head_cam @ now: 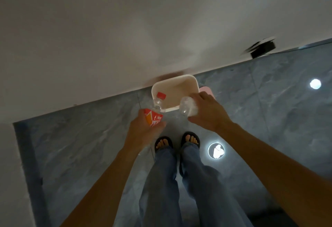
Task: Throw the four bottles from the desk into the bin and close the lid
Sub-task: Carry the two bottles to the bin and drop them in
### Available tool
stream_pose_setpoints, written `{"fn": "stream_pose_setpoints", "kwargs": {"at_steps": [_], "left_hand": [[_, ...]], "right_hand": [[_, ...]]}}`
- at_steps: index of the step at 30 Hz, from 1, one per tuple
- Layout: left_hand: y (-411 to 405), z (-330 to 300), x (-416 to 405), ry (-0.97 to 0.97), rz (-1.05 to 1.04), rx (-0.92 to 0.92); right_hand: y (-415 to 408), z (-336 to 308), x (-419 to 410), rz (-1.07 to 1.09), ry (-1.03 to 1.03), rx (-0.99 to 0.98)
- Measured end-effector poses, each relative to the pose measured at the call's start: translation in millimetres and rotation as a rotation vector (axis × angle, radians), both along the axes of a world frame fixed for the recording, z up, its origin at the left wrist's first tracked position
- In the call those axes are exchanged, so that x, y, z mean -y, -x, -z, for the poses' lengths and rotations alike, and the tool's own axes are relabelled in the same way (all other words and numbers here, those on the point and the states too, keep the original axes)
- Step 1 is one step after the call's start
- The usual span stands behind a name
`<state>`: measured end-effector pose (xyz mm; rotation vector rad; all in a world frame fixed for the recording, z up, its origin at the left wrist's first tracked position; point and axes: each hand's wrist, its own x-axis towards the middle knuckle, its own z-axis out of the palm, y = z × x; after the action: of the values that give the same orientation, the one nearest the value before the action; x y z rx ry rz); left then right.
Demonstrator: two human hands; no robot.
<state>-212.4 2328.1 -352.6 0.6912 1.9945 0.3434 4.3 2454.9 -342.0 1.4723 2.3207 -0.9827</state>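
Bottles held over the open bin

Left hand (pixel 142 129) is wrapped around a clear bottle with a red cap and orange-red label (pixel 156 109), its capped end tipped forward over the near left corner of the white bin (pixel 156 84). Right hand (pixel 204 110) grips a second clear bottle (pixel 186 107), which juts leftward across the bin's near right rim. The bin stands against the wall on the grey floor (pixel 269 110), open-topped, a pink lid (pixel 206 89) showing just behind the right hand.
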Motion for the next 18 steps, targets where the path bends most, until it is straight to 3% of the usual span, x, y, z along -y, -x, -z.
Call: {"fn": "stream_pose_setpoints", "kwargs": {"at_steps": [8,14,18], "left_hand": [[17,134,-63,-0.148,0.085,-0.028],[18,193,-104,-0.243,0.322,-0.060],[17,223,-118,-0.272,0.432,-0.130]], "right_hand": [[59,183,-45,-0.175,-0.116,0.025],[79,276,-63,-0.218,-0.027,0.110],[83,316,-63,-0.244,0.068,0.305]]}}
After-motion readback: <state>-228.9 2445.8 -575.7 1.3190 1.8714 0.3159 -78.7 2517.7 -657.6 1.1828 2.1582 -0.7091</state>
